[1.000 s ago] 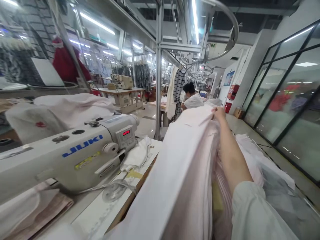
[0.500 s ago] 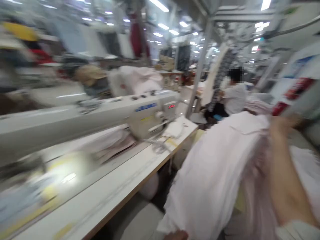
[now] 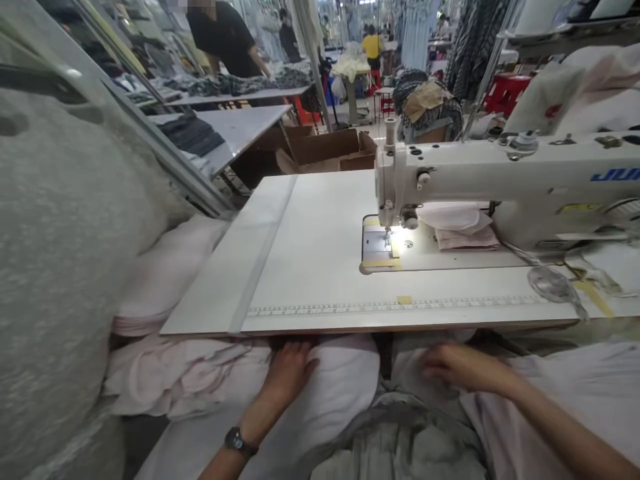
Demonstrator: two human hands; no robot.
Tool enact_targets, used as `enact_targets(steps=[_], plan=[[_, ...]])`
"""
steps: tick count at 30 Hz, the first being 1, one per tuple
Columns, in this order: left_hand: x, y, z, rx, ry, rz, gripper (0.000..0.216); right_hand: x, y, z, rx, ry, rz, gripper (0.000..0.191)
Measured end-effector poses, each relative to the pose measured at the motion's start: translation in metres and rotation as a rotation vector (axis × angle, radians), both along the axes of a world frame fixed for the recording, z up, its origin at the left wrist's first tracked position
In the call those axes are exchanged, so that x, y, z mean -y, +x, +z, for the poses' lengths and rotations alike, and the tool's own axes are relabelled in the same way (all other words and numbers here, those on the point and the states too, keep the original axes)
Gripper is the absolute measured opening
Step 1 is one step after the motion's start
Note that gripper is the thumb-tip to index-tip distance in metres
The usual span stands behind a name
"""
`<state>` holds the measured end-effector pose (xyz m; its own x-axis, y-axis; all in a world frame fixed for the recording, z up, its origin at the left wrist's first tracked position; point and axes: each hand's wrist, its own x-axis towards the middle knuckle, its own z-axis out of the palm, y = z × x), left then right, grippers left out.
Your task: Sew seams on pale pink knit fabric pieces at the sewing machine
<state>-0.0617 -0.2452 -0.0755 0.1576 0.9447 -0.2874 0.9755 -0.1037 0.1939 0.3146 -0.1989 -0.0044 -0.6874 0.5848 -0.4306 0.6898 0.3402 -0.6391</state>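
Observation:
My left hand (image 3: 287, 375), a watch on its wrist, lies fingers-forward on pale pink fabric (image 3: 330, 387) bunched on my lap just below the sewing table's front edge (image 3: 350, 327). My right hand (image 3: 450, 368) is blurred and rests on the same fabric further right, its fingers curled into the cloth. A white JUKI sewing machine (image 3: 500, 173) stands on the table, with its lit needle area (image 3: 387, 240) ahead of my hands. Folded pink pieces (image 3: 460, 227) lie under the machine arm.
More pale fabric (image 3: 165, 280) is heaped left of the table beside a large grey-white mass (image 3: 60, 253). Cardboard boxes (image 3: 325, 150) sit behind the table. A person in a black top (image 3: 225, 37) stands at a far table. A measuring strip (image 3: 390, 307) runs along the tabletop.
My view has swung from the fabric pile at the right round to the sewing table. My right hand has come down from the top of the pile. Both hands are now low on the lap fabric.

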Motion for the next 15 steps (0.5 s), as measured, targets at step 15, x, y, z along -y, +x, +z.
enact_targets(steps=[15], plan=[[0.063, -0.056, 0.014, 0.209, -0.271, 0.087, 0.028, -0.002, -0.142, -0.043, -0.091, 0.297, 0.283, 0.010]])
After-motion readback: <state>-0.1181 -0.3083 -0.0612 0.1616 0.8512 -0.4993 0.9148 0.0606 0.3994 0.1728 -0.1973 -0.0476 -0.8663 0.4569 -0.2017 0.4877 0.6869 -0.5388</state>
